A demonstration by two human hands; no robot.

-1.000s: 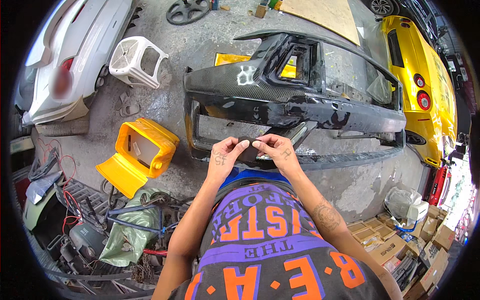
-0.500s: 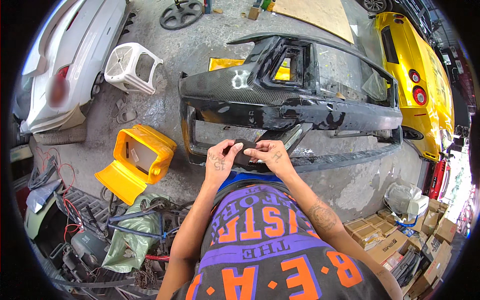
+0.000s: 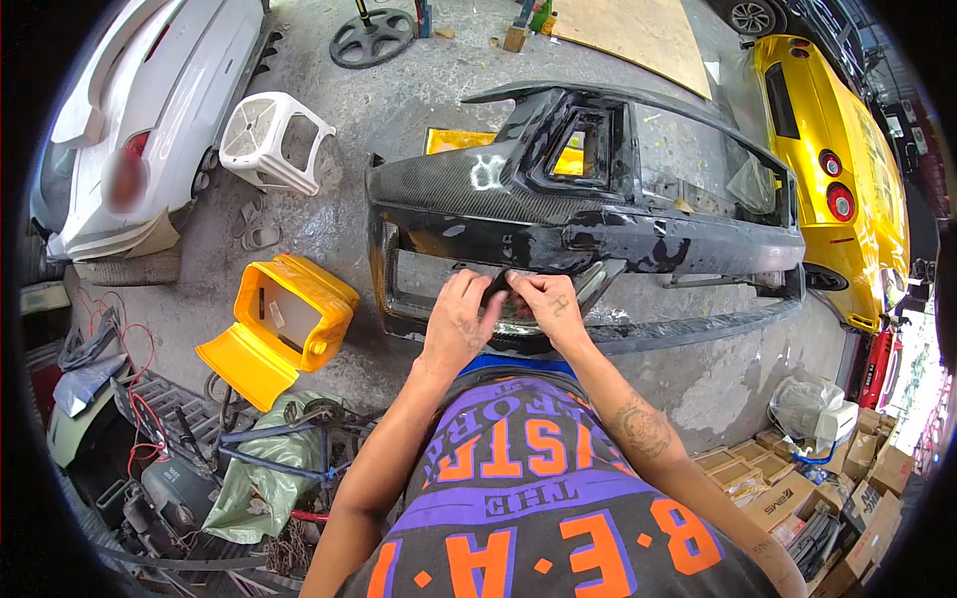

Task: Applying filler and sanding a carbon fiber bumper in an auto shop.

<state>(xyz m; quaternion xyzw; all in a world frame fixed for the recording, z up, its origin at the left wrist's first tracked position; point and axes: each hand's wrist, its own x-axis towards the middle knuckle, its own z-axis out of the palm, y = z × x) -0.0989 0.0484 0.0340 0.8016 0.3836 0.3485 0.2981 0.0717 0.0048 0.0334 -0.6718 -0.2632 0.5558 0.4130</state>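
Note:
Both my hands are raised in front of my waist, at the near edge of a black carbon-fibre car bumper point(image 3: 439, 204). Between them is a small, dark, folded sheet point(image 3: 494, 287), possibly sandpaper; its surface is too small to make out. My right hand point(image 3: 551, 307) pinches the sheet between thumb and fingers. My left hand point(image 3: 461, 324) closes on the sheet's left side, its fingers pointing away from me and its thumb near the lower edge. The bumper has patchy dull and glossy areas and a window-like opening on top.
A yellow plastic container point(image 3: 289, 319), cut open, lies left of the bumper, with a white stool point(image 3: 274, 140) beyond. A white car point(image 3: 150, 120) stands far left, a yellow car point(image 3: 837, 149) right. Cardboard boxes point(image 3: 778, 498) pile up lower right; a blue frame point(image 3: 274, 436) lies lower left.
The sheet has been turned and folded between my hands; it now looks narrower. My left hand has rotated, its fingers reaching farther forward. The view has shifted slightly.

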